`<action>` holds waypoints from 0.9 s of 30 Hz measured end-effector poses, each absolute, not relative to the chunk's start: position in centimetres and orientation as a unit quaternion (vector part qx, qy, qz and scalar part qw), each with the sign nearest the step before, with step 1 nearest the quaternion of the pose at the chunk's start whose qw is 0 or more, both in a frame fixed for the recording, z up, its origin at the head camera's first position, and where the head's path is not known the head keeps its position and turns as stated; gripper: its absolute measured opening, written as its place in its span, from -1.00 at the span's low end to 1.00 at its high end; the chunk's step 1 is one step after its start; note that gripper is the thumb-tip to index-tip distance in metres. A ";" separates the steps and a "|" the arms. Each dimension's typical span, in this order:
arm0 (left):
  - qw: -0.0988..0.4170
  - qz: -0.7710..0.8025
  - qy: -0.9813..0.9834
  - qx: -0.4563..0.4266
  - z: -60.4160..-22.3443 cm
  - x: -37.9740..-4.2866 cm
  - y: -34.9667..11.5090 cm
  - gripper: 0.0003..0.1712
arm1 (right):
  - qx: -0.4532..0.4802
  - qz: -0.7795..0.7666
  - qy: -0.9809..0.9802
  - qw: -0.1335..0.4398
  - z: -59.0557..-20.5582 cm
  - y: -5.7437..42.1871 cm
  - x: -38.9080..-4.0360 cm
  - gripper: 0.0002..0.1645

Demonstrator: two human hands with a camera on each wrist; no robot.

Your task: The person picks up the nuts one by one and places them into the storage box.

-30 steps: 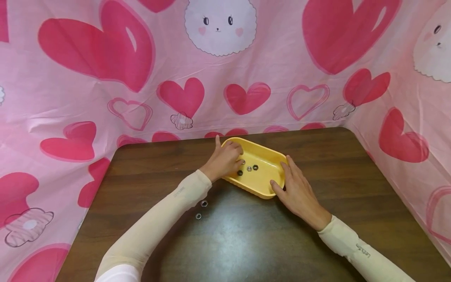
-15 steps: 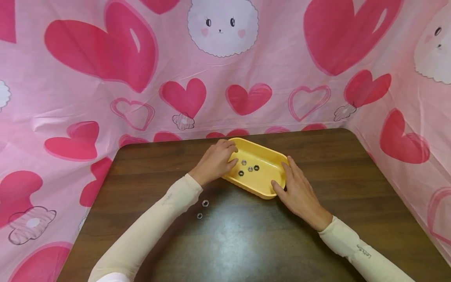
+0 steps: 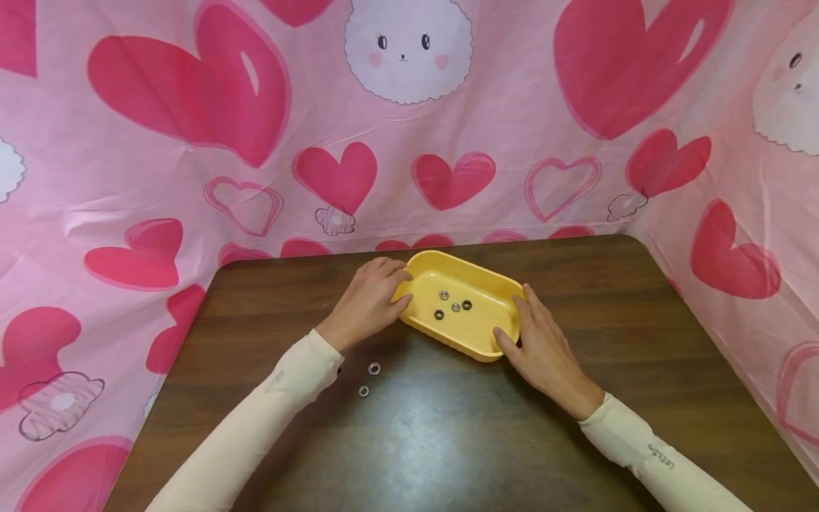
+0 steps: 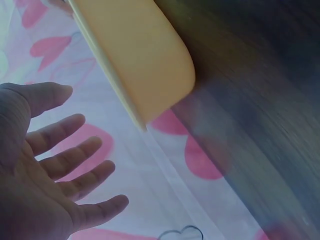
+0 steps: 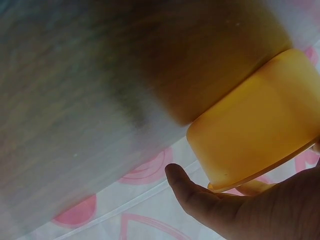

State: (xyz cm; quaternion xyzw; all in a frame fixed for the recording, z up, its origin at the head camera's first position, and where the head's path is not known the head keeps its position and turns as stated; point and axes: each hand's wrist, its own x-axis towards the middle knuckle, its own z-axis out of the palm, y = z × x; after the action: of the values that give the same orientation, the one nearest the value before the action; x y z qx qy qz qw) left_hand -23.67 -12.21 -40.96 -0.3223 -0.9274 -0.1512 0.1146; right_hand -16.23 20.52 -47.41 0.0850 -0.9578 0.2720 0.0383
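We count six nuts in plain sight: two silvery nuts (image 3: 444, 294) and two dark nuts (image 3: 439, 314) inside one yellow tray (image 3: 476, 327), plus two loose nuts (image 3: 374, 368) on one desk (image 3: 480, 434). We also count two hands, one left hand (image 3: 366, 302) and one right hand (image 3: 550, 355), two sleeves (image 3: 256, 419), and one dark speck (image 3: 340, 370) too small for us to identify.

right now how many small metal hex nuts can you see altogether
6 small silver or dark metal hex nuts: four in the rectangular yellow plastic tray, two on the dark brown wood-grain table. A dark spot beside the cream left sleeve may be another, partly hidden.
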 end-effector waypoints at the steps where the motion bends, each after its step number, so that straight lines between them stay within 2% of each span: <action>1: 0.120 -0.151 -0.927 -0.323 -40.9 -23.6 -12.5 -0.57 | 0.085 0.272 -0.958 0.038 -47.4 20.5 -16.2 -0.02; 7: 0.127 -0.149 -0.928 -0.316 -41.2 -22.9 -14.1 -0.60 | 0.083 0.271 -0.958 0.036 -47.3 20.4 -16.2 -0.02; 19: 0.092 -0.157 -0.935 -0.305 -41.5 -20.2 -16.1 -0.56 | 0.079 0.270 -0.959 0.032 -47.3 20.4 -16.1 -0.01; 27: 0.067 -0.131 -0.943 -0.297 -42.9 -18.1 -18.1 -0.55 | 0.091 0.269 -0.957 0.051 -47.6 20.5 -16.3 -0.03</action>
State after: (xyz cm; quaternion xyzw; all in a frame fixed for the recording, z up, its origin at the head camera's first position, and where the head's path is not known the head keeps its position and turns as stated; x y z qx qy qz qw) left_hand -18.06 -18.08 -42.88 -0.2973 -0.9434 -0.1309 0.0671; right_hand -16.28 20.50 -47.57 0.0913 -0.9574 0.2692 0.0507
